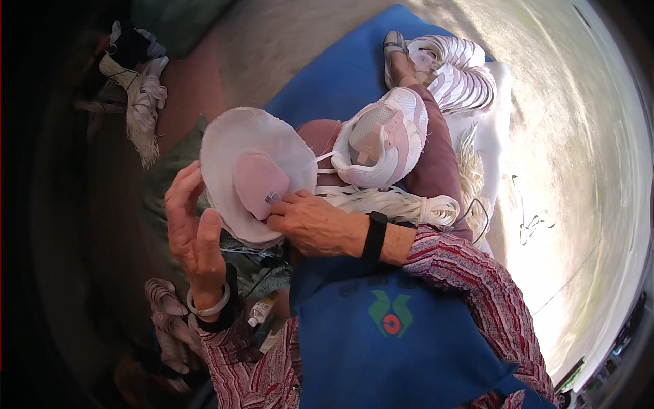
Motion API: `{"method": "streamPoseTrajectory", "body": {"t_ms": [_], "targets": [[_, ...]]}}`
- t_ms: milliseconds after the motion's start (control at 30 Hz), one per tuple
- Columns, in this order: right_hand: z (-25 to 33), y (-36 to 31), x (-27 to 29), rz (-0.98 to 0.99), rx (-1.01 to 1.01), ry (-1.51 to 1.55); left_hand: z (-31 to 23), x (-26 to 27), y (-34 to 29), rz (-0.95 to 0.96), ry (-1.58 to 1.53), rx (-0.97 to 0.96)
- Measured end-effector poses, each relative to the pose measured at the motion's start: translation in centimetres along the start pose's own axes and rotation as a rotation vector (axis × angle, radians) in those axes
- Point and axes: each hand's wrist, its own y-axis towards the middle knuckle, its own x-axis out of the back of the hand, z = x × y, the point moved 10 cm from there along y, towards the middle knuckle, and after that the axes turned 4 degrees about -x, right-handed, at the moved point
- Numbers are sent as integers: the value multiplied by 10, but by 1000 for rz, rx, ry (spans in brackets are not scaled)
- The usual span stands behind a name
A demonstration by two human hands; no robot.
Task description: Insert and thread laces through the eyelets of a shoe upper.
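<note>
A white shoe upper [216, 178] with a pale pink tongue [256, 180] lies in front of me, its inner side facing up. My right hand [315, 221] is closed in a pinch at the tongue's lower edge; the fingertips are partly hidden. My left hand [195, 235] is raised at the upper's left edge with fingers apart, holding nothing that I can see. A second upper [392, 140], white mesh with pink panels, rests on my leg, with a white lace [325, 157] running from it toward the first. Beyond my right wrist lies a bundle of white laces [402, 204].
Several nested pink-and-white uppers [460, 85] stand near my shoe [395, 54] on a blue mat [340, 75]. More laces [470, 160] hang beside my leg. Left are uppers with loose strands [144, 102]; more uppers [167, 320] and a small bottle [261, 310] lie lower left.
</note>
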Motion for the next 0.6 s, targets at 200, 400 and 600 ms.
{"method": "streamPoseTrajectory", "body": {"t_ms": [200, 400, 600], "targets": [[-39, -44, 101, -519, -198, -491, -2, -94, 13, 420, 667, -301], [-83, -96, 51, -328, -253, -551, 32, -87, 46, 403, 1044, -246], [-93, -93, 59, -202, -314, -501, -13, -189, 33, 542, 158, -272]]}}
